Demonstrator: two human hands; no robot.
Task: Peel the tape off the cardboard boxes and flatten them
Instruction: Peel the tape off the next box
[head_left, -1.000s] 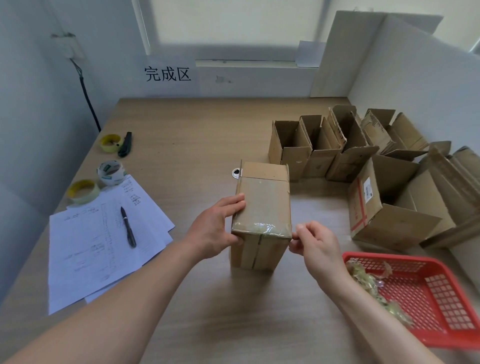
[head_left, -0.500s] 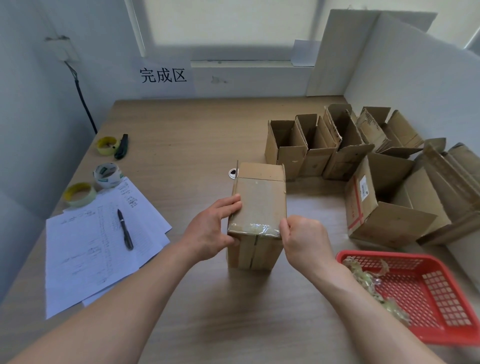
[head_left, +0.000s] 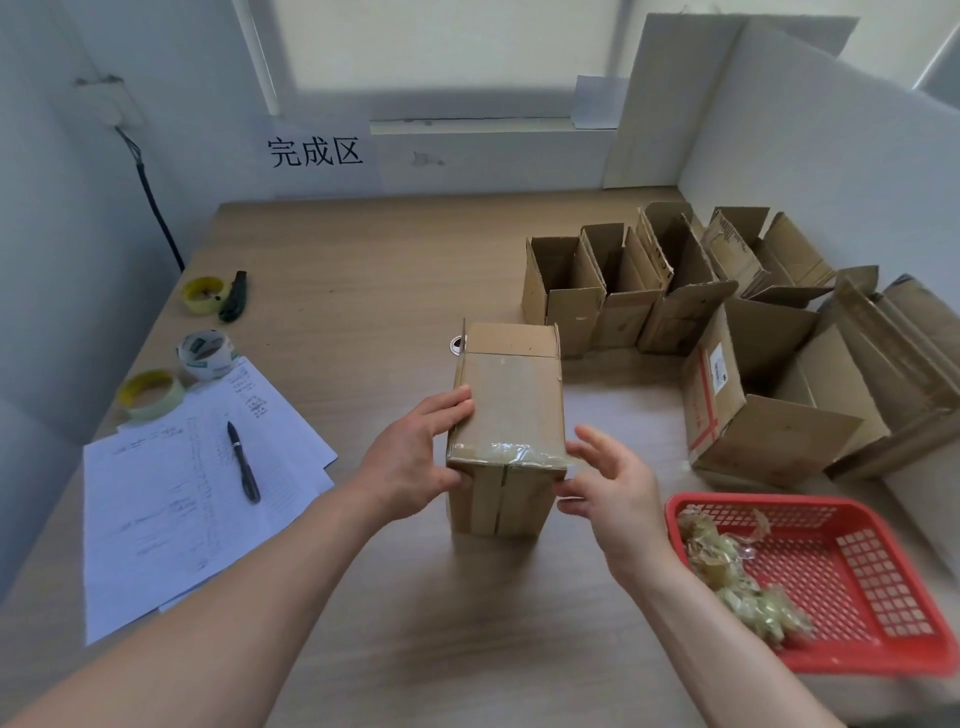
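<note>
Fingers of left hand (head_left: 410, 462) curled round left edge of brown cardboard box (head_left: 506, 415), frame centre, upright on wooden table (head_left: 363, 291). Right hand (head_left: 610, 486) spread loose at box's right corner, touching crinkled clear tape (head_left: 511, 453). Red mesh basket (head_left: 883, 654) lower right holds wadded tape scraps (head_left: 727, 571).

A single head-worn wide-angle view looks forward and steeply down from close above the counter (head_left: 363, 270), forearms entering from the bottom edge, walls curving at the borders.
</note>
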